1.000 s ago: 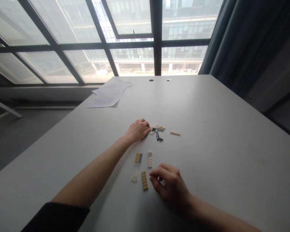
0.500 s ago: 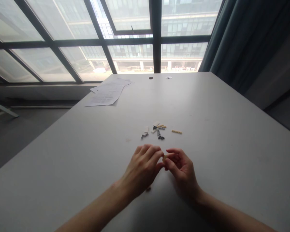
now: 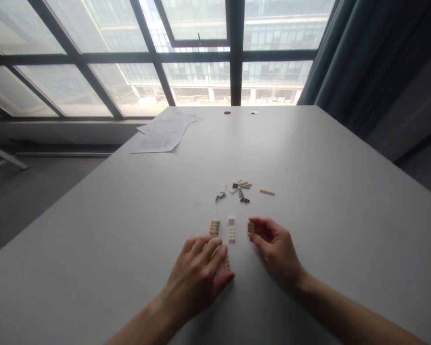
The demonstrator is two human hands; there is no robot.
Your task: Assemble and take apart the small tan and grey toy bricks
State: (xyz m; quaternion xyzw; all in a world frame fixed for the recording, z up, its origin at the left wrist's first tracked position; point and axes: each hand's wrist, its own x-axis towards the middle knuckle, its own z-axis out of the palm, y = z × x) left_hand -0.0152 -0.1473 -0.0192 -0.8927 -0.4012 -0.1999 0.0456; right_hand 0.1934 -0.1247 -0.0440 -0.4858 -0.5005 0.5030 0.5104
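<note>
My right hand (image 3: 273, 239) pinches a small yellow toy brick (image 3: 250, 227) between thumb and fingertips, just above the table. Lower and to the left, my left hand (image 3: 201, 263) curls over a tan studded brick plate (image 3: 227, 262), its thumb at the near end and its fingers covering the far part. Between the hands lie white studded brick plates (image 3: 232, 234) in a short column. A yellow and grey brick block (image 3: 214, 227) rests just beyond the left fingers.
Farther out is a loose cluster of grey, white and yellow brick pieces (image 3: 241, 192), with a long yellow strip (image 3: 267, 191) to its right. Paper sheets (image 3: 161, 136) lie at the back left of the white table (image 3: 326, 191). Windows and a dark curtain (image 3: 348, 72) stand beyond.
My hands have parted: the left moved down and left onto the tan plate, while the right kept the yellow brick. The white plates and the yellow and grey block have come into view.
</note>
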